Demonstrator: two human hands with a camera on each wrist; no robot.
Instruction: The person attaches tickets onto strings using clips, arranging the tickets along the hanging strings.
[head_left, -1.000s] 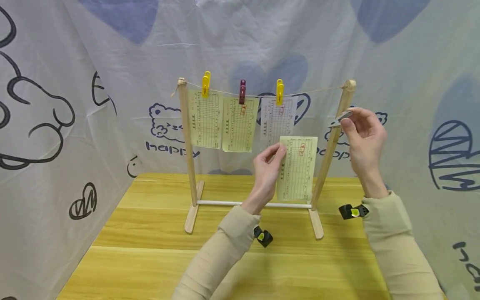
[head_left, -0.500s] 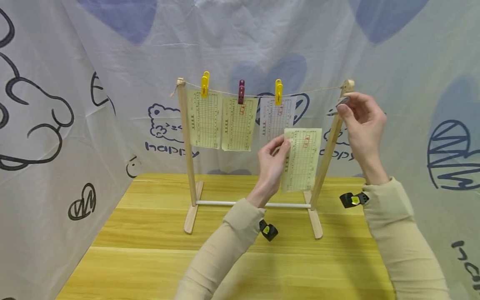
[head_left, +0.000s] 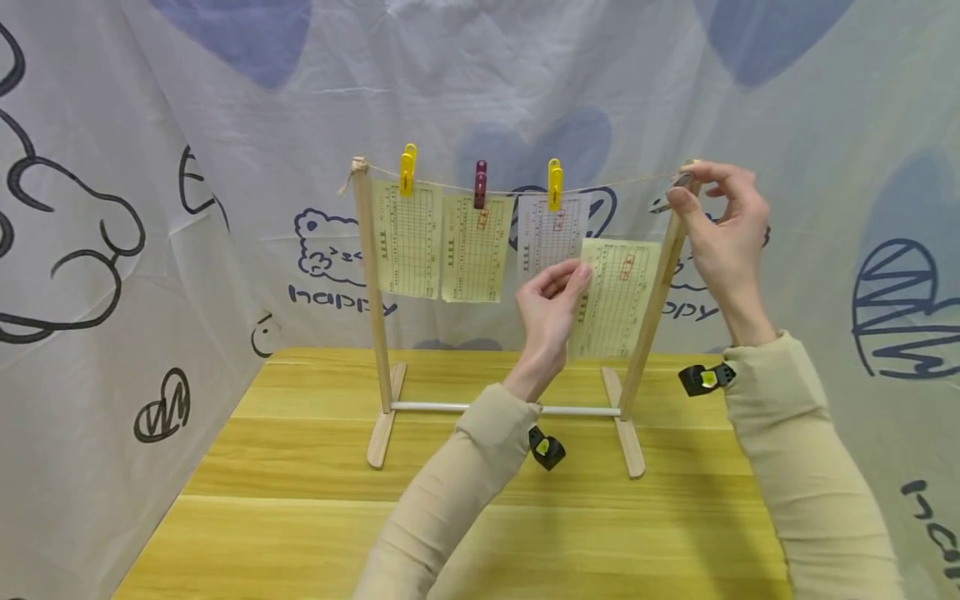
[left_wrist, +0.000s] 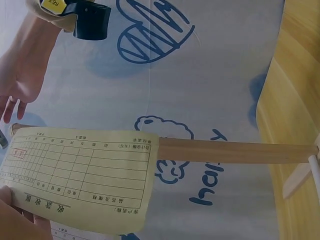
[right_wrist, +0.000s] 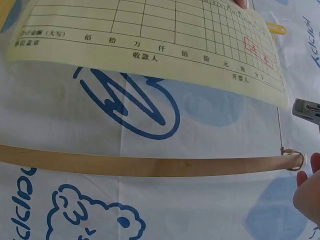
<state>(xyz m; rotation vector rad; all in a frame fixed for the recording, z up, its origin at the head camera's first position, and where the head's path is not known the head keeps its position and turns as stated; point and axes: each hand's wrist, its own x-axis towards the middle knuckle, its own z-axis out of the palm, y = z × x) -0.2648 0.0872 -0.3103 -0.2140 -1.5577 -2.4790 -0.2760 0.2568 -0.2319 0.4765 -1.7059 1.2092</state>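
Observation:
My left hand pinches the left edge of a pale yellow receipt slip printed with a grid and a red stamp. In the left wrist view the slip spreads wide in front of the right post. Up by the top of that post, my right hand pinches a grey clothespin between thumb and fingers. The string runs just left of the clothespin. Three slips hang from it: a yellow one, another yellow one and a white one, partly hidden by my left hand.
Yellow clothespins hold the outer hanging slips and a maroon clothespin the middle one. The wooden stand's right post is beside the held slip. A white bar joins its feet on the wooden table. Patterned cloth hangs behind.
Both hands have risen. The left hand has carried the slip up and to the right, towards the right post; the right hand has lifted the grey clothespin to the string's height.

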